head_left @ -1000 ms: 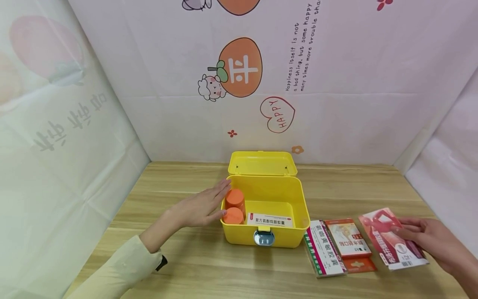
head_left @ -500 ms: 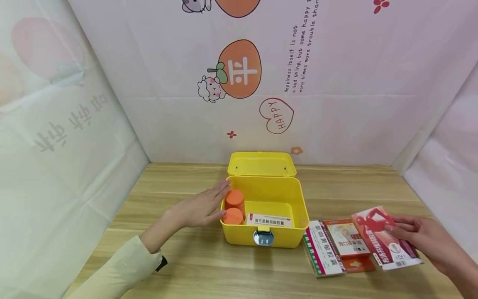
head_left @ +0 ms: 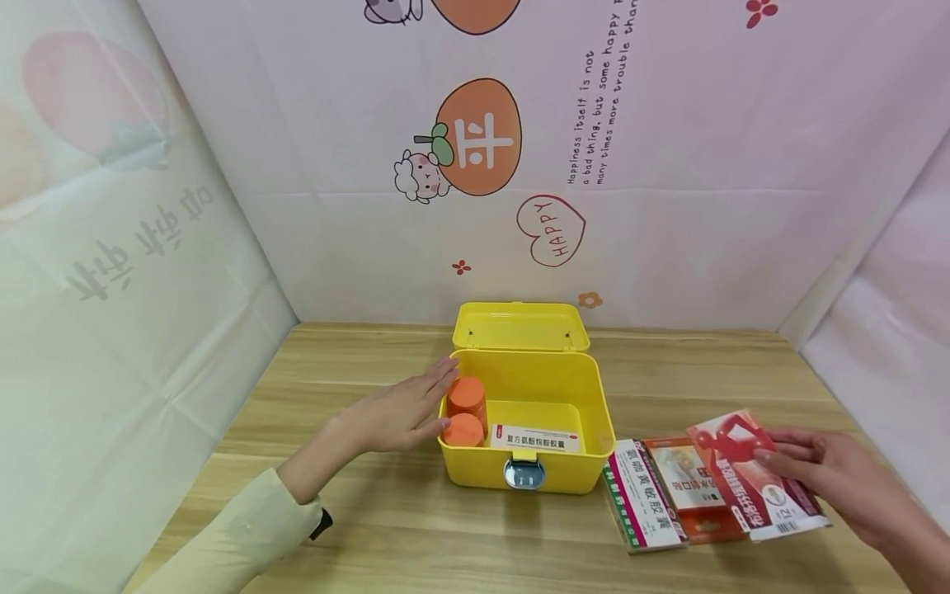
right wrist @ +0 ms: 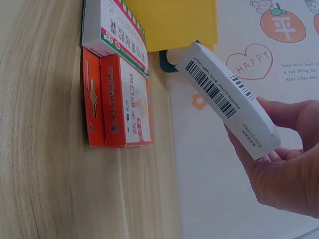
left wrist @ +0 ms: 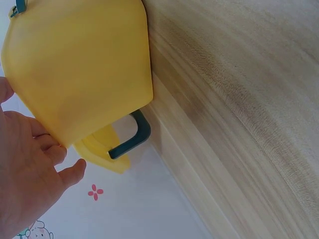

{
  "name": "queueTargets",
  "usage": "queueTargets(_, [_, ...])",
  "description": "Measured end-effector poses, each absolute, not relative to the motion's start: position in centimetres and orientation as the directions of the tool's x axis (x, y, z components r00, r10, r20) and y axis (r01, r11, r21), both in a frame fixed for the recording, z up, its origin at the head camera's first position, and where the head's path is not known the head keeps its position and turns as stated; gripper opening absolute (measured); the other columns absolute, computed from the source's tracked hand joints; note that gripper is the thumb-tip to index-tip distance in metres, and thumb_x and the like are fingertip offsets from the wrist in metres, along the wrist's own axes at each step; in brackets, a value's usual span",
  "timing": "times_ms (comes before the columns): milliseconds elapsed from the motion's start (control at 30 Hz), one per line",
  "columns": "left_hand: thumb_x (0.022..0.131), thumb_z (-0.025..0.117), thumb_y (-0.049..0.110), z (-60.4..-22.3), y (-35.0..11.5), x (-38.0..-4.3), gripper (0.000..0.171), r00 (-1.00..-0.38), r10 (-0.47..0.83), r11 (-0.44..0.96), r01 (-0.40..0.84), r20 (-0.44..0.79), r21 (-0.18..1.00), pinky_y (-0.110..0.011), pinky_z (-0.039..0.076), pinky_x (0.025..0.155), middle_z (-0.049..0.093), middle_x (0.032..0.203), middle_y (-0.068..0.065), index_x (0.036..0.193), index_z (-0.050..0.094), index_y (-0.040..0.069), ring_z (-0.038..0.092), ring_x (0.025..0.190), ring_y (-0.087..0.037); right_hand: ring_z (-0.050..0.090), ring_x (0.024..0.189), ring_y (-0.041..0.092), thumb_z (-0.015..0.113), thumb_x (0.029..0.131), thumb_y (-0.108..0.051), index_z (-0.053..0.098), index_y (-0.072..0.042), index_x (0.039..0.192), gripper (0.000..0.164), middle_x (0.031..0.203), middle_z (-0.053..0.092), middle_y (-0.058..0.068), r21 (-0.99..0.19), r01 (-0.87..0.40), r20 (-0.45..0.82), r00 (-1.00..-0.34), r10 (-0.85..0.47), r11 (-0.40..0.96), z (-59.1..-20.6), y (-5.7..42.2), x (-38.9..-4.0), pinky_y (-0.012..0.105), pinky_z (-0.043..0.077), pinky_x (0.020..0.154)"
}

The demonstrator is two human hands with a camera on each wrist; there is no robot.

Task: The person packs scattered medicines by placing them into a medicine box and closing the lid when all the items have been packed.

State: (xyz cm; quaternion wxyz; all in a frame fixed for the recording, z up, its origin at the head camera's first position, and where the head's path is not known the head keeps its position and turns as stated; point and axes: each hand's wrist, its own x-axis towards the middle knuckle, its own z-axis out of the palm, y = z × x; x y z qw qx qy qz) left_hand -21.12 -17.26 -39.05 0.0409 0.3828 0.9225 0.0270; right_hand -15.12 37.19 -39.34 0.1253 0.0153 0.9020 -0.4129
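On the left of the worktop (head_left: 408, 544), a left hand (head_left: 397, 415) rested extended fingers against the left rim of a yellow box (head_left: 571, 476), with that hand's grip wide and holding nothing. Inside, two orange jars (head_left: 463, 431) stood at the left, beside a white carton (head_left: 536, 439) by the near wall; the lid (head_left: 521, 327) lay tipped back on the far side. Right of the box came a green-and-white carton (head_left: 647, 499), then an orange plaster box (head_left: 686, 477). Farthest right, a right hand (head_left: 839, 478) pinched a red carton (head_left: 750, 487) by its right side, tilted and raised above the worktop. That carton looked light and stiff, though its thin card would probably dent and its printed face might slip; a gentle hold across the broad faces, close to an edge, seemed best.
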Motion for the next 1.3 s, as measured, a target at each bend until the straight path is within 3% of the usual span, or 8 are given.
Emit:
queueTargets(133, [0.105, 0.028, 0.055, -39.0, -17.2, -21.1, 0.077, -0.705, 0.707, 0.707, 0.703, -0.056, 0.082, -0.042, 0.024, 0.125, 0.003, 0.169, -0.009, 0.160, 0.010, 0.004, 0.006, 0.157, -0.024, 0.063, 0.083, -0.002, 0.055, 0.103, -0.024, 0.029, 0.027, 0.140, 0.068, 0.121, 0.066, 0.023, -0.755, 0.131, -0.241, -0.967, -0.086, 0.642, -39.4, 36.7, -15.0, 0.025, 0.059, 0.070])
queueTargets(267, [0.105, 0.029, 0.054, -39.0, -17.2, -21.0, 0.077, -0.703, 0.709, 0.705, 0.705, -0.054, 0.083, -0.042, 0.024, 0.125, 0.004, 0.169, -0.009, 0.160, 0.010, 0.003, 0.006, 0.157, -0.024, 0.062, 0.084, -0.005, 0.056, 0.102, -0.024, 0.030, 0.026, 0.140, 0.069, 0.124, 0.063, 0.028, -0.757, 0.124, -0.230, -0.969, -0.084, 0.642, -39.4, 36.4, -15.1, 0.024, 0.059, 0.071])
queueTargets(500, [0.105, 0.029, 0.054, -39.0, -17.2, -21.0, 0.077, -0.698, 0.714, 0.700, 0.710, -0.049, 0.083, -0.044, 0.025, 0.125, 0.005, 0.169, -0.010, 0.159, 0.011, 0.003, 0.008, 0.157, -0.026, 0.063, 0.084, -0.004, 0.058, 0.101, -0.023, 0.032, 0.025, 0.140, 0.067, 0.121, 0.067, 0.020, -0.774, 0.095, -0.197, -0.976, -0.096, 0.627, -39.2, 35.7, -14.7, 0.025, 0.059, 0.070])
queueTargets(667, [0.105, 0.029, 0.055, -39.1, -17.2, -21.1, 0.077, -0.698, 0.715, 0.699, 0.710, -0.044, 0.086, -0.044, 0.025, 0.124, 0.006, 0.169, -0.010, 0.160, 0.013, 0.003, 0.009, 0.157, -0.026, 0.064, 0.085, -0.002, 0.057, 0.102, -0.024, 0.031, 0.024, 0.142, 0.067, 0.124, 0.065, 0.023, -0.781, 0.093, -0.205, -0.972, -0.112, 0.617, -38.9, 35.1, -14.8, 0.026, 0.059, 0.070])
queueTargets(900, [0.105, 0.028, 0.057, -39.1, -17.2, -21.1, 0.078, -0.708, 0.704, 0.710, 0.699, -0.055, 0.085, -0.043, 0.024, 0.125, 0.003, 0.170, -0.009, 0.160, 0.011, 0.004, 0.007, 0.157, -0.024, 0.064, 0.086, -0.003, 0.057, 0.102, -0.022, 0.033, 0.022, 0.141, 0.065, 0.119, 0.067, 0.009, -0.794, 0.079, -0.197, -0.971, -0.132, 0.603, -38.7, 34.7, -14.7, 0.026, 0.059, 0.071])
queueTargets(1167, [0.105, 0.029, 0.056, -38.9, -17.1, -21.1, 0.078, -0.708, 0.704, 0.710, 0.699, -0.063, 0.084, -0.044, 0.025, 0.125, 0.003, 0.169, -0.009, 0.160, 0.011, 0.004, 0.006, 0.157, -0.023, 0.062, 0.087, -0.004, 0.058, 0.102, -0.027, 0.033, 0.020, 0.143, 0.068, 0.130, 0.060, 0.027, -0.772, 0.077, -0.206, -0.969, -0.135, 0.631, -38.4, 33.9, -14.8, 0.025, 0.058, 0.071])
queueTargets(1300, [0.105, 0.029, 0.056, -38.9, -17.0, -21.1, 0.078, -0.706, 0.705, 0.709, 0.701, -0.063, 0.078, -0.044, 0.025, 0.124, 0.004, 0.169, -0.009, 0.160, 0.011, 0.004, 0.007, 0.157, -0.024, 0.064, 0.087, -0.001, 0.059, 0.101, -0.024, 0.034, 0.020, 0.142, 0.065, 0.122, 0.066, 0.014, -0.802, 0.072, -0.198, -0.969, -0.151, 0.592, -38.4, 33.7, -14.7, 0.027, 0.060, 0.071])
